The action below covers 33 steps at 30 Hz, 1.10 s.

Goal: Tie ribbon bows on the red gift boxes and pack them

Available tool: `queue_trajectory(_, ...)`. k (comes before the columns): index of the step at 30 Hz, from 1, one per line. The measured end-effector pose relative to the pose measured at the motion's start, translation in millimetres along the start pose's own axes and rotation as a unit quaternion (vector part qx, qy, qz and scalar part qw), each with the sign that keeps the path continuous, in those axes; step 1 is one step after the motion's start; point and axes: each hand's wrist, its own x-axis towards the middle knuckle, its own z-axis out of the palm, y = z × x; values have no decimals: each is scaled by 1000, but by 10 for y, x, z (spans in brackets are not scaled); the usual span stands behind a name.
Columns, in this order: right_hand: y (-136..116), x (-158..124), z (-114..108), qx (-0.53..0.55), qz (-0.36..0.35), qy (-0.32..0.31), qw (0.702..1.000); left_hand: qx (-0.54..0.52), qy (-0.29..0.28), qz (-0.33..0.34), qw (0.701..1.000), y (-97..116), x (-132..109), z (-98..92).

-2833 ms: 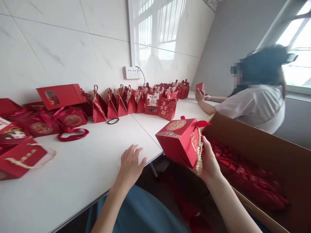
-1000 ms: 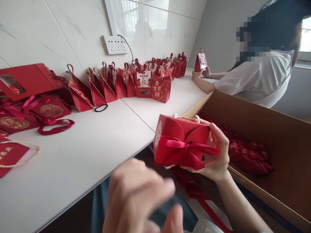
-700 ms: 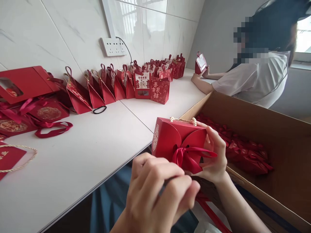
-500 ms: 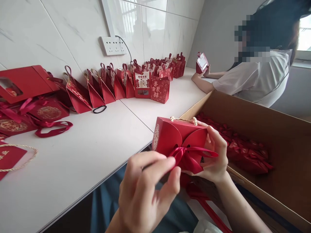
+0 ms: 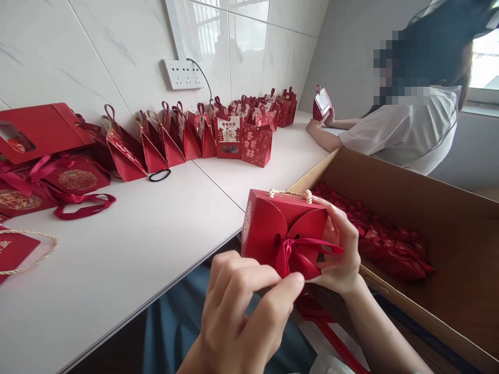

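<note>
A red gift box is held up in front of me, past the table's edge. It has a gold twisted cord handle on top and a round gold print on its left end. A red ribbon is tied through the holes in its curved flaps. My right hand grips the box from its right end and underneath. My left hand is closed at the lower front, thumb and forefinger pinching the hanging ribbon. Part of the box's underside is hidden behind my hands.
On the white table, red gift bags line the tiled wall below a power strip. More red boxes lie at left. A cardboard carton of red packages stands at right. Beyond, a co-worker holds a small red bag.
My left hand has moved slightly right and down, and its thumb and forefinger have closed on the ribbon's hanging part. The box has shifted a little left in view.
</note>
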Motion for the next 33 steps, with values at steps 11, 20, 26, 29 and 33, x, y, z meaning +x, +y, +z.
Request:
queue_trajectory(11,-23,11,5,12,-1,-5,1000,-7,-12,4,1000,10,-2,-36)
queue_trajectory(20,-6,-19,6,5,9,-10,1000,-21,-6,7,1000,15,-13,-23)
queue_trajectory(26,-29,2,2,27,0,-9,1000,-13,-12,8,1000,47,-16,-6)
queue_trajectory(29,-37,3,-1,34,-6,-16,999,-10,-6,15,1000,13,-17,-14)
queue_trajectory(33,55,-5,-51,65,101,27,992,34,82,-95,991,-325,-84,-22)
